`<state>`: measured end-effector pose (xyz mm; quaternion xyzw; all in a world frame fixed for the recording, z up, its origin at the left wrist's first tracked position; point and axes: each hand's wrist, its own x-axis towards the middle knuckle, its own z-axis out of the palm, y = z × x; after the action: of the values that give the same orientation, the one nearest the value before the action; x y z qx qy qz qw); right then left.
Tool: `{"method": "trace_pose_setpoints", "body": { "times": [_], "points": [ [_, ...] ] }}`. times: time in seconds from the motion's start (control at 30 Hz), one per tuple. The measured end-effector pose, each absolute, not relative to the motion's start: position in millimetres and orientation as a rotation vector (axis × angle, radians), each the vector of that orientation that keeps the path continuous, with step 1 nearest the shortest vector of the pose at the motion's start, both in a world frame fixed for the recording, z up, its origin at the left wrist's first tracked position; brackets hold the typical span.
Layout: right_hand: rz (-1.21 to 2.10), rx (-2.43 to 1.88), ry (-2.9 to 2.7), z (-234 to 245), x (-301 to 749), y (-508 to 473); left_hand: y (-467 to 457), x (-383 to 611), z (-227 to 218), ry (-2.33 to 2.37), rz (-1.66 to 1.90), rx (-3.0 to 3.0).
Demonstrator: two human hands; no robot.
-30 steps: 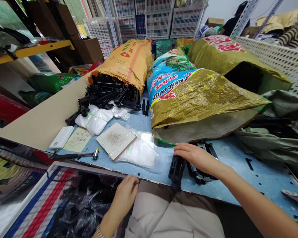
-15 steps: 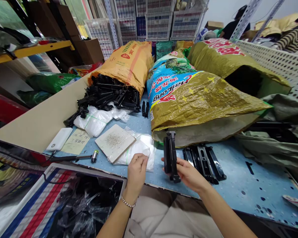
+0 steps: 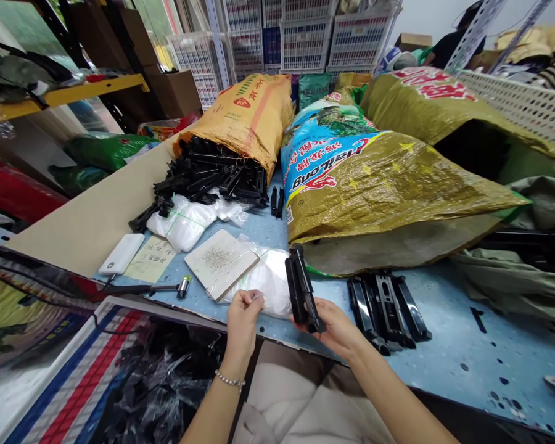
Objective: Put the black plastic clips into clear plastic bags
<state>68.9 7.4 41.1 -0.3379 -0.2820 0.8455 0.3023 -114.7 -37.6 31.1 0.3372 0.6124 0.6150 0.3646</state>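
Note:
My right hand (image 3: 335, 327) is closed round a long black plastic part (image 3: 303, 290), which looks like two slim pieces side by side, held upright and slightly tilted. To its left, my left hand (image 3: 243, 317) pinches what looks like the edge of a clear plastic bag, near a stack of clear plastic bags (image 3: 275, 283). A square white tile (image 3: 219, 262), with brown specks on it, lies on that stack. Several similar black parts (image 3: 386, 311) are laid out on the blue tabletop (image 3: 448, 333) right of my right hand.
An orange woven sack (image 3: 245, 123) spills black parts (image 3: 213, 176) at the back left. A gold-and-blue sack (image 3: 374, 191) lies behind my right hand. At the left are a white power bank (image 3: 121, 254), a note (image 3: 150, 259) and a hammer (image 3: 184, 287). Bagged black parts (image 3: 166, 376) fill a bin below.
Both hands have moved left over the table, the right one carrying the black part closer to my left hand and the bag stack. The camera view has swung slightly left.

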Motion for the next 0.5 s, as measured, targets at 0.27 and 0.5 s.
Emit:
{"method": "trace_pose_setpoints", "body": {
  "times": [0.27,0.5],
  "points": [
    [2.093,-0.973,-0.556,40.8,83.7,-11.8,-46.7,-125.7,28.1,1.878,1.247,2.124],
    [2.442,-0.809,-0.622,52.0,101.5,-60.1,-35.7,-118.9,27.6,1.971,1.242,1.889]
  ]
}}
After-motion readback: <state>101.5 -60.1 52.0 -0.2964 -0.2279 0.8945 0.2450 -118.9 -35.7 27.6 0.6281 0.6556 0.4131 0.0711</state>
